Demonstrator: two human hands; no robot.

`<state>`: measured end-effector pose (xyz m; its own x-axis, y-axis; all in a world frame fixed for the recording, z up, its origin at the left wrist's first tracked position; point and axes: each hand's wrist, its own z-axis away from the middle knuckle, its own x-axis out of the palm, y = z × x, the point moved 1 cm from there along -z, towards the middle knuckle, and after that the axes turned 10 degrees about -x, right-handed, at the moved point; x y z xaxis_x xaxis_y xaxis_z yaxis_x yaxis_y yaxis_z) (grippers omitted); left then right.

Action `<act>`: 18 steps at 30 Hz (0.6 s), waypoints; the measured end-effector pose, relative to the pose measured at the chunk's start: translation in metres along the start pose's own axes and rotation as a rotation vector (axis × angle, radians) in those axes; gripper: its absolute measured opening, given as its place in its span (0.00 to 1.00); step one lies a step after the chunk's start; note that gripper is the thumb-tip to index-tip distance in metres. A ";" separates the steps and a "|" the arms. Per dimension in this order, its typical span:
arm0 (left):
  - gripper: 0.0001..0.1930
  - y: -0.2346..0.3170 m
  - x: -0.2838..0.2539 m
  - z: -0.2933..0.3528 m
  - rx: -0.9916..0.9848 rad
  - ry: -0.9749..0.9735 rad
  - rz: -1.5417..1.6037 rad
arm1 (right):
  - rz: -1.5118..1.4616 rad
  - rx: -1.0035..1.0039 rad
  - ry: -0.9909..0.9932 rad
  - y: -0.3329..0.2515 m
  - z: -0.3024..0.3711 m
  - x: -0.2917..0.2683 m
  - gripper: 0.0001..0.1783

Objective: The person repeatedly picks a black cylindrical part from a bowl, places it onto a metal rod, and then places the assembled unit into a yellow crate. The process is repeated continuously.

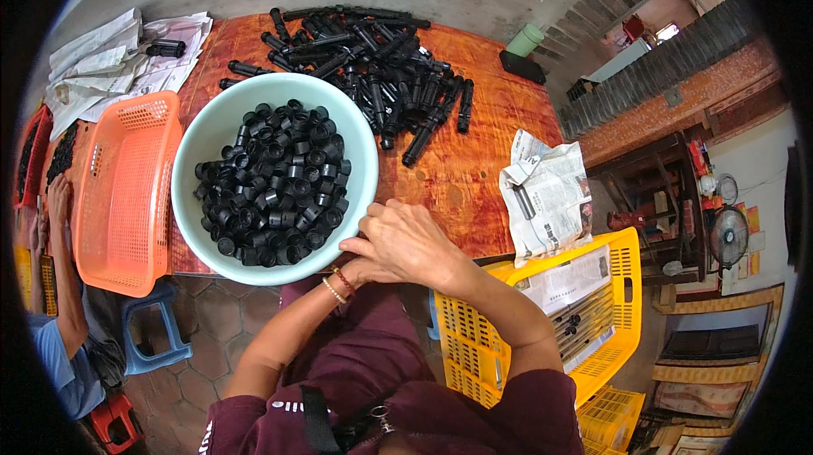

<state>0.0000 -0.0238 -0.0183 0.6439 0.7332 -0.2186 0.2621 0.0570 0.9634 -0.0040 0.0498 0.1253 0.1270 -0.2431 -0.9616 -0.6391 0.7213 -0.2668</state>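
My two hands meet just right of a pale green basin (362,150), over the table's front edge. My right hand (408,237) lies across the left one, its fingers bent and pressed together; whatever it grips, if anything, is out of sight. Beaded bracelets circle the wrist of my left hand (366,272), whose fingers are hidden under the right. Many short black plastic rings (275,184) fill the basin. Behind it, a heap of black ribbed plastic tubes (373,61) spreads over the reddish wooden table (457,193).
An orange mesh basket (127,193) stands left of the basin. Newspaper (550,201) holding a dark tube lies at the table's right end, above a yellow crate (622,286). Another person's arm (68,286) reaches in at far left, near a blue stool (157,328).
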 end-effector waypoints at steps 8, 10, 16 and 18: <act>0.13 0.007 0.040 0.003 0.047 0.280 -0.248 | -0.020 0.072 0.017 0.005 0.006 0.010 0.24; 0.13 0.009 0.048 0.003 0.050 0.353 -0.329 | -0.002 0.099 0.035 0.003 0.007 0.006 0.23; 0.13 0.014 0.057 0.005 0.079 0.433 -0.422 | -0.045 0.113 0.125 -0.001 0.016 0.004 0.18; 0.13 0.010 0.057 0.003 0.120 0.361 -0.344 | -0.022 0.197 0.010 -0.005 0.014 -0.002 0.18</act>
<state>0.0412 0.0161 -0.0219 0.2220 0.8743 -0.4316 0.5095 0.2734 0.8159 0.0096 0.0558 0.1272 0.1305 -0.2659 -0.9551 -0.4754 0.8286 -0.2957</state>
